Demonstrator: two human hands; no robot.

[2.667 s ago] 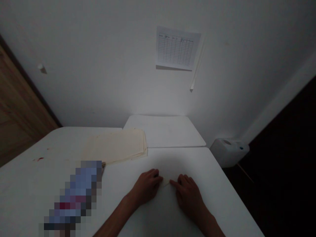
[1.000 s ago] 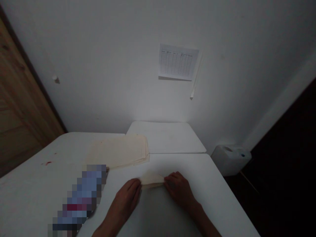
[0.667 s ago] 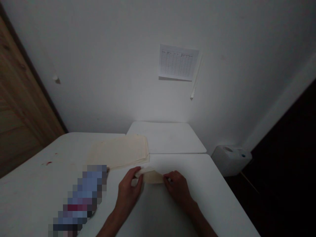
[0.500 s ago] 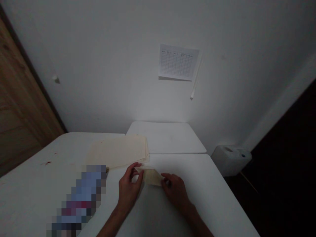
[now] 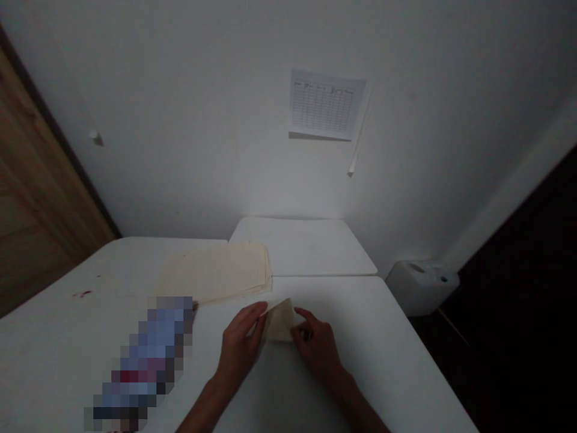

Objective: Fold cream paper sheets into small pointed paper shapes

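A small cream folded paper (image 5: pixel 279 320) is held a little above the white table (image 5: pixel 374 343), between both hands. My left hand (image 5: pixel 240 347) pinches its left edge with thumb and fingers. My right hand (image 5: pixel 315 347) grips its right side, fingers curled. The paper stands tilted, one corner pointing up. The room is dim and the folds are hard to make out.
A stack of cream sheets (image 5: pixel 216 273) lies just behind my left hand. A blurred-out patch (image 5: pixel 144 361) covers something on the table to the left. A second white table (image 5: pixel 304 246) abuts the wall. A white container (image 5: pixel 421 285) sits on the floor at right; a wooden door (image 5: pixel 31 210) is at left.
Earlier both hands pressed the paper flat on the table. They have since lifted it, drawn closer together and turned it up on edge.
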